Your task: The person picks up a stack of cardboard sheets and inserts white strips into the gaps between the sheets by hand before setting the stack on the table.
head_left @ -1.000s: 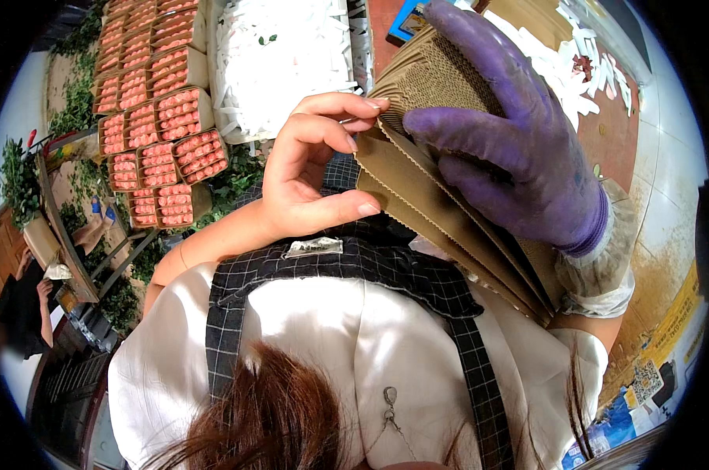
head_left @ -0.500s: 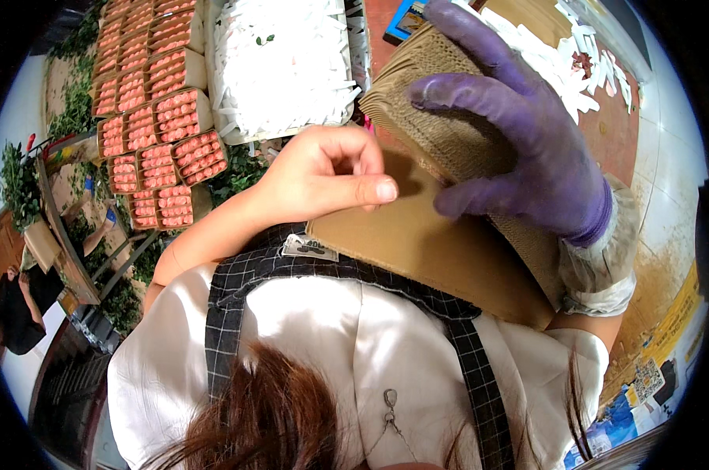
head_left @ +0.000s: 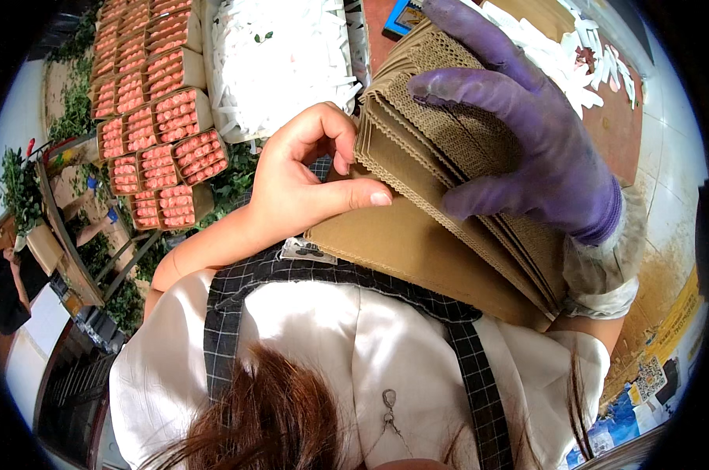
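My right hand (head_left: 535,149), in a purple glove, is clamped over the top of a stack of brown corrugated cardboard sheets (head_left: 433,117) held against my chest. My bare left hand (head_left: 300,184) is at the stack's left edge. Its thumb lies flat on the lowest sheet (head_left: 401,243), in the gap under the fanned upper sheets, and its curled fingers touch their edges. The sheets spread apart at the left and stay pinched together at the lower right.
Below on the left stand several cardboard boxes of pink-red flower heads (head_left: 159,133) among green leaves (head_left: 76,94). A heap of white strips (head_left: 280,55) lies beside them. White scraps (head_left: 574,55) litter the reddish floor at the upper right. Another person (head_left: 10,290) stands at the far left.
The left thumb has slid into the stack and the upper sheets have lifted off the lowest one. The gloved right hand has shifted its fingers over the top of the stack.
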Motion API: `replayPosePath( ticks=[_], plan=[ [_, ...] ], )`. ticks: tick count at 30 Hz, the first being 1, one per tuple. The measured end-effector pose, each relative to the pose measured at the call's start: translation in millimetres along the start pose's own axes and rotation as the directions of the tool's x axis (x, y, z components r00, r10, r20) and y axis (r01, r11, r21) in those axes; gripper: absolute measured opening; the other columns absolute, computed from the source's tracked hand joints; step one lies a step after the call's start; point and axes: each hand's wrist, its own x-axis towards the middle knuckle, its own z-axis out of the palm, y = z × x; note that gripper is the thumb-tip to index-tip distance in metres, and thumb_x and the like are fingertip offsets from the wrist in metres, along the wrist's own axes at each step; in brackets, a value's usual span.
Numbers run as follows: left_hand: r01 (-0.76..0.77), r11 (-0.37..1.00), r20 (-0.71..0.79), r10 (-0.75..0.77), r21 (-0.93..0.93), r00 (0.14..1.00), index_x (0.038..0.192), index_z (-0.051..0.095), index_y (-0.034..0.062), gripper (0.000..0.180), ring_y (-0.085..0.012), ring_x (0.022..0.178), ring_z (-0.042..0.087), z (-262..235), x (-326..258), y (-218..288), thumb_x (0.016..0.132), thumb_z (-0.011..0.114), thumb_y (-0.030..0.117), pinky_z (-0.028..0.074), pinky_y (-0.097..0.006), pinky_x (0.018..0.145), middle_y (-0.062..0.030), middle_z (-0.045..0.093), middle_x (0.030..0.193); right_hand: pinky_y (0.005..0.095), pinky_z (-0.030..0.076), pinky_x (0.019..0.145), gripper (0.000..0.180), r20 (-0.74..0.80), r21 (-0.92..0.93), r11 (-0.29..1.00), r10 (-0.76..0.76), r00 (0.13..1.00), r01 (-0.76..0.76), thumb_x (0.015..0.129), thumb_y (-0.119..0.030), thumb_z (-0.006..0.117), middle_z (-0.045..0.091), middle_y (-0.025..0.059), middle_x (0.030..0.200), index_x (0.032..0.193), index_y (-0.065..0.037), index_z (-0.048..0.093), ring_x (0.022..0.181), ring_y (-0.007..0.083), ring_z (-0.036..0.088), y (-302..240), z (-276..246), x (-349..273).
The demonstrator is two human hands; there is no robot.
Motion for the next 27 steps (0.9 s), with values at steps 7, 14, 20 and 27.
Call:
replayPosePath(
  ticks=[7,14,20,27],
  plan=[
    [-0.024,0.999,-0.014,0.025,0.022,1.0,0.079,0.047,0.0075,0.037,-0.0044,0.069,0.042,3,2,5,0.066,0.082,0.01,0.036,-0.019,0.062,0.0029,0.045,0.076,0.0379,0.039,0.099,0.06,-0.035,-0.081,0.974,0.208,0.977,-0.21,0.058,-0.009,0.076,0.04,0.016,0.136,0.115,-0.009,0.055,0.123,0.0327,0.043,-24,-2,2],
    [0.028,0.999,-0.031,-0.029,-0.035,0.999,0.08,0.047,0.0072,0.037,-0.0053,0.071,0.042,5,3,2,0.067,0.081,0.011,0.037,-0.019,0.065,0.0026,0.045,0.078,0.0385,0.028,0.106,0.071,0.049,0.039,0.986,0.158,0.986,-0.16,0.061,-0.026,0.081,0.032,0.0205,0.141,0.122,-0.006,0.05,0.131,0.0345,0.032,-20,-3,8],
    [-0.064,0.998,-0.011,0.064,0.013,0.998,0.082,0.047,0.007,0.038,-0.0056,0.072,0.041,4,5,4,0.068,0.081,0.014,0.037,-0.019,0.066,0.0022,0.045,0.079,0.0376,0.039,0.1,0.058,-0.039,-0.028,0.988,0.149,0.988,-0.15,0.061,-0.013,0.077,0.04,0.017,0.136,0.114,-0.008,0.054,0.124,0.0335,0.042,-21,-1,0],
    [0.058,0.989,-0.046,-0.065,-0.135,0.997,0.083,0.047,0.0068,0.027,-0.0048,0.071,0.042,10,6,0,0.082,0.069,0.022,0.037,-0.02,0.066,0.0029,0.048,0.078,0.0394,0.028,0.106,0.067,0.09,0.03,0.985,0.169,0.981,-0.172,0.062,-0.031,0.079,0.031,0.0205,0.141,0.119,-0.006,0.054,0.132,0.0345,0.031,-13,-7,2]
  ],
)
